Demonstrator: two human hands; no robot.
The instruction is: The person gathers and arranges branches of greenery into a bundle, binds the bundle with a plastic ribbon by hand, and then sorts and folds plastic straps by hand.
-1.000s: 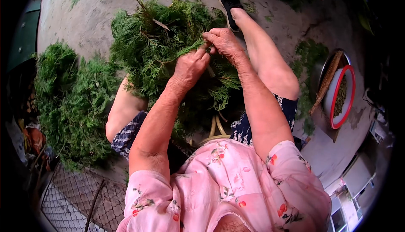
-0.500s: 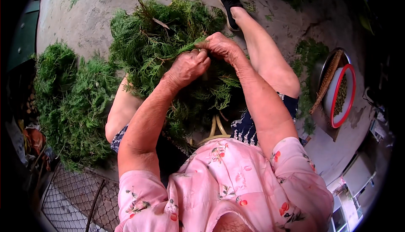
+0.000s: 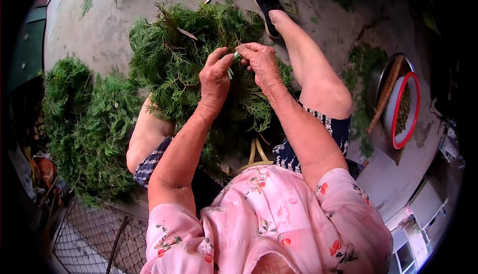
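I sit over a heap of feathery green branches (image 3: 184, 60) that lies between my knees. My left hand (image 3: 215, 77) and my right hand (image 3: 259, 60) meet above the heap. Both pinch a small pale green sprig (image 3: 233, 60) between their fingertips, the left from below, the right from above. The sprig's lower end is hidden behind my fingers. My right leg stretches forward, ending in a black shoe (image 3: 266, 2).
A second large pile of green branches (image 3: 84, 124) lies at my left. At the right stands a white bowl with a red rim (image 3: 408, 107) holding small greenish bits, with a brown woven piece (image 3: 386, 92) beside it. Wire mesh (image 3: 84, 234) shows at lower left. The ground is bare concrete (image 3: 99, 25).
Both hands have lifted slightly off the heap and drawn together, fingertips now pinching a small sprig between them. The heap and bowl have not moved.
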